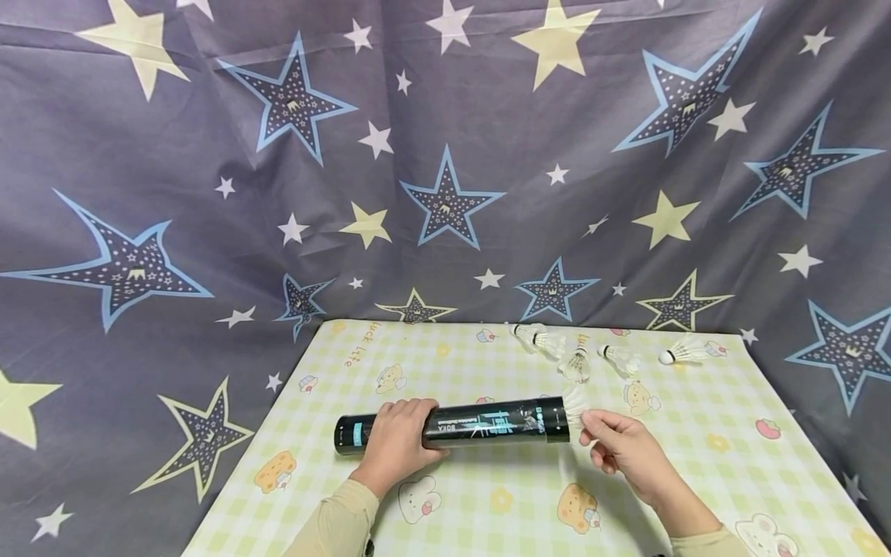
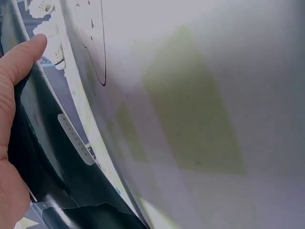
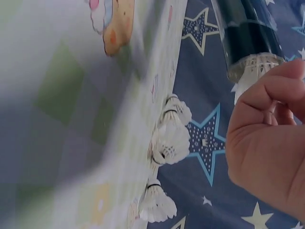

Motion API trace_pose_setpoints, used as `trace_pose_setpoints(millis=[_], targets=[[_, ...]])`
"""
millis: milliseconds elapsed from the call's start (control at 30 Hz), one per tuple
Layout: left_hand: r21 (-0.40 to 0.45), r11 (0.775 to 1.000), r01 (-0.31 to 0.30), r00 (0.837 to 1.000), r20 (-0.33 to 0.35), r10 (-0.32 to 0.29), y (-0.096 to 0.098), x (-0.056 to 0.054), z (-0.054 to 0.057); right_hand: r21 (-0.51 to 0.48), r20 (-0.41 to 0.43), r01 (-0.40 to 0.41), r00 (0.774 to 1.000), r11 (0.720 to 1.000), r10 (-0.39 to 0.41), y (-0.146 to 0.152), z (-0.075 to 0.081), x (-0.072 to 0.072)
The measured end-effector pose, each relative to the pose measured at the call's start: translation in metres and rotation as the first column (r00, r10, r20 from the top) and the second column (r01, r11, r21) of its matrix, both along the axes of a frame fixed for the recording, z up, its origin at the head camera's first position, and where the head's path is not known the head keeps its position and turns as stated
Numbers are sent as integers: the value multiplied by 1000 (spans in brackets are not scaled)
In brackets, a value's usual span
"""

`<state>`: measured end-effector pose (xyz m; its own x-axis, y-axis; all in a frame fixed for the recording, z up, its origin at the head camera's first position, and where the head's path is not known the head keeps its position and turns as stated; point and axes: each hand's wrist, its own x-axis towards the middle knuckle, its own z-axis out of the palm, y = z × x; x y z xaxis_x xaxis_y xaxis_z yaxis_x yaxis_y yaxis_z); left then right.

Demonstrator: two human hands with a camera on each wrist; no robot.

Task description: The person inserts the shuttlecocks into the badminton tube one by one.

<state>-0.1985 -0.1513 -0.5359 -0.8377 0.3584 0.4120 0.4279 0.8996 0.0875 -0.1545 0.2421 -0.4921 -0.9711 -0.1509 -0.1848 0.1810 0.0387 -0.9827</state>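
Observation:
A black shuttlecock tube (image 1: 480, 422) with blue and white print lies sideways, a little above the tabletop. My left hand (image 1: 400, 442) grips it around its left part, and the left wrist view shows the thumb along the dark tube (image 2: 52, 138). At the tube's right end, white feathers of a shuttlecock (image 1: 574, 406) stick out of the opening. My right hand (image 1: 623, 449) pinches those feathers between thumb and fingers. In the right wrist view the shuttlecock (image 3: 252, 71) is partly inside the tube mouth, its cork hidden.
Several loose white shuttlecocks lie along the back of the table, among them one at the far right (image 1: 682, 352) and one nearer the tube (image 1: 575, 365). The table has a green checked cloth (image 1: 501, 495). A star-patterned curtain (image 1: 445, 116) hangs behind it.

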Motion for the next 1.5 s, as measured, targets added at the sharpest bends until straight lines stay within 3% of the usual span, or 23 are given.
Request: trace_pose_setpoints(millis=[333,567,967,1500], targets=[[7,1000,-7,1000,-6,7,0,1,2,40,-22,-137,990,990,138,-11,-6,1],[4,1000,2,1000,-21,-2,-1,1,0,32,-15,-238,971,971,238,-12,-7,2],[26,1000,9,1000,-3,-9,-1,1,-1,37,19,-244,970,969,244,-20,-8,3],[13,1000,17,1000,-22,-16,0,0,-1,-16,5,-384,923,923,384,-26,-10,0]])
